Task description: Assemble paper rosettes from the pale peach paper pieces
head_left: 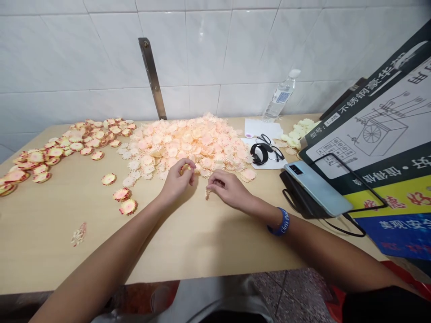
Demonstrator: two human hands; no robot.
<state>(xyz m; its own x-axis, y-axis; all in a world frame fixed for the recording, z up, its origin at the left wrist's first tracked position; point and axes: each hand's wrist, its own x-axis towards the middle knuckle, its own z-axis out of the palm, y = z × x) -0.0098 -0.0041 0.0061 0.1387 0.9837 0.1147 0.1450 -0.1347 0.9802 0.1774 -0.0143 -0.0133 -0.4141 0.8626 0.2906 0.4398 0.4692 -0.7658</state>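
My left hand (pixel 179 178) is above the table at the front of a heap of pale pink flower pieces (pixel 198 139). Its fingers curl together, with a bit of yellowish petal showing between them. Just right of it, my right hand (pixel 227 187) pinches a small pinkish flower piece (pixel 208 193), seen edge-on, between thumb and fingertips. A gap separates the two hands. To the left, red-edged yellow flowers (pixel 128 207) lie on the wooden table (pixel 188 251).
More red-edged flowers (pixel 54 152) trail along the left. A small cluster (pixel 79 234) lies front left. At right are glasses (pixel 278 153), a black watch (pixel 259 154), a water bottle (pixel 281 96), pale yellow flowers (pixel 301 131), a phone (pixel 316 188) and a large printed box (pixel 380 134).
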